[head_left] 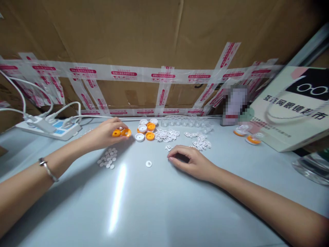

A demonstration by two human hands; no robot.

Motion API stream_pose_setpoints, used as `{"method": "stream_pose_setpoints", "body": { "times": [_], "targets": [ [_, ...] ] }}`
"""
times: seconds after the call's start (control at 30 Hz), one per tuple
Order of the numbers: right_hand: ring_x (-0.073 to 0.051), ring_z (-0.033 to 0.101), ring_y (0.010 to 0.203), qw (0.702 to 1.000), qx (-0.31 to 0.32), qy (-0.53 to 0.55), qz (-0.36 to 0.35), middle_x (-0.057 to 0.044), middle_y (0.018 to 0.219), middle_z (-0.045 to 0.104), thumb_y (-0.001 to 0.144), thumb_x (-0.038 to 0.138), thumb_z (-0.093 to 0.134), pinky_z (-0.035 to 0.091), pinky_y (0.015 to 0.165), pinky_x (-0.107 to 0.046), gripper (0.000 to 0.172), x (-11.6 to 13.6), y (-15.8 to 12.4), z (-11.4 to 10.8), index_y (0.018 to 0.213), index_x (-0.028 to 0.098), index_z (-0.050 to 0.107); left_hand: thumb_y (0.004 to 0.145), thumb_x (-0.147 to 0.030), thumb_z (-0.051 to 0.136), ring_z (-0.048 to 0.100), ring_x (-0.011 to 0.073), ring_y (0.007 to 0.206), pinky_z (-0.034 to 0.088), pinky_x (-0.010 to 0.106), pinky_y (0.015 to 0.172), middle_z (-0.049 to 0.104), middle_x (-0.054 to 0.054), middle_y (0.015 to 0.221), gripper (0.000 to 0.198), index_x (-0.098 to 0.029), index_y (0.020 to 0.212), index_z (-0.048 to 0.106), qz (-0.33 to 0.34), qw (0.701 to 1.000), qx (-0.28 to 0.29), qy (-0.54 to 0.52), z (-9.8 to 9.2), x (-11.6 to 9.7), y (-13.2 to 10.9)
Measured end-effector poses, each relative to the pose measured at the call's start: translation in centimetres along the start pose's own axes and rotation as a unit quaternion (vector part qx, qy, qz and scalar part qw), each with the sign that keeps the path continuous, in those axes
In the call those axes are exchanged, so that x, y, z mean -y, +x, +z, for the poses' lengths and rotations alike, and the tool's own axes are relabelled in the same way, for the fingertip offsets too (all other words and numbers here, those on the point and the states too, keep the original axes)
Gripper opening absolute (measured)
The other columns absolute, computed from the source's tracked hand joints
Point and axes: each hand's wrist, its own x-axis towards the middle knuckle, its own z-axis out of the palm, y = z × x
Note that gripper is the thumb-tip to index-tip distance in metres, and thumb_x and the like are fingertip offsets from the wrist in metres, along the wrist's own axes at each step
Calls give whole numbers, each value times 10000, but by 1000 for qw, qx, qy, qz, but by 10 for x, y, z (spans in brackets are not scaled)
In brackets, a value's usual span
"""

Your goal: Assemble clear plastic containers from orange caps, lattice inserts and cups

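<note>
My left hand is closed around two small orange round caps, held just above the table at the left. Below it lies a loose pile of small white discs. Right of those caps, several white and orange round caps stand together, some stacked. My right hand rests on the table with its fingers curled together, and nothing shows in them. Beyond its fingers are piles of white openwork pieces. Between both hands, a single white disc with a small raised centre lies on the table.
Clear cups line the back. A white power strip with plugged cables sits at the left. At the right are orange-based pieces with clear tops, a blurred-out box and a paper bag. Taped cardboard walls the back.
</note>
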Motion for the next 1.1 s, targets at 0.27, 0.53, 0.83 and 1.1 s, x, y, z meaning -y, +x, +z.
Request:
{"method": "stream_pose_setpoints", "body": {
  "times": [0.27,0.53,0.83,1.1],
  "targets": [
    [-141,577,772,998,7,67,19,-35,837,617,772,259,599,479,731,-284,192,11,11,16,940,173,564,810,-331,553,592,171,858,461,282,748,650,45,988,307,-194,1084,539,34,984,3,-175,25,-71,-28],
    [-145,544,801,998,14,63,3,-26,855,554,700,305,713,460,751,-284,369,14,18,28,1010,164,570,793,-226,579,577,164,811,451,266,699,625,41,918,172,-180,959,583,30,981,30,-190,37,-76,-33],
    [-153,528,802,998,29,51,34,-20,855,545,688,327,724,444,736,-290,351,18,22,30,974,192,573,767,-363,640,568,204,933,450,314,807,611,63,1013,329,-198,1048,594,33,981,28,-189,40,-72,-34],
    [-175,533,847,998,35,22,45,-25,873,551,713,238,676,408,794,-334,226,26,24,37,924,211,599,801,-393,547,580,186,826,436,272,737,676,27,940,228,-217,911,639,-74,996,50,-12,-49,5,-66]
  ]
}}
